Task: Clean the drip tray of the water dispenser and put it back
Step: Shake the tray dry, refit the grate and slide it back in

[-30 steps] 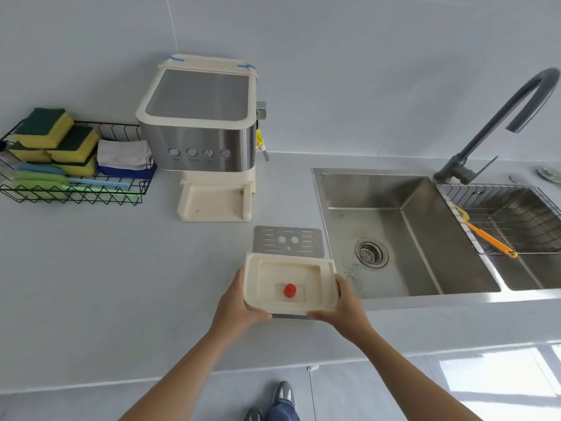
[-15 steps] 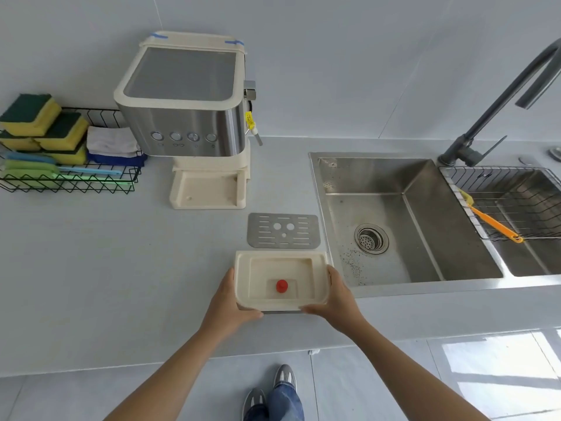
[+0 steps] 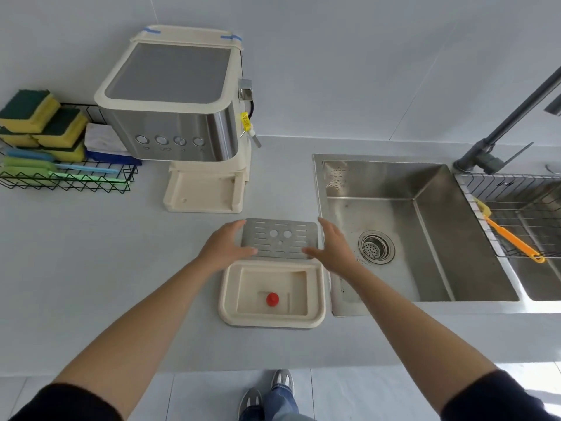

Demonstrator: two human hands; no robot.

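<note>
Drip tray (image 3: 272,294) sits on the countertop (image 3: 91,268) beside the sink (image 3: 394,238). Your left hand (image 3: 223,249) and right hand (image 3: 332,246), both open, flank the metal grate (image 3: 280,238), perhaps touching. It may slip and clatter.

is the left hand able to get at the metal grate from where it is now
Probably yes. The left hand is open at the left edge of the metal grate, which lies flat on the counter with nothing on it; the drip tray sits nearer the person, out of the way.
</note>
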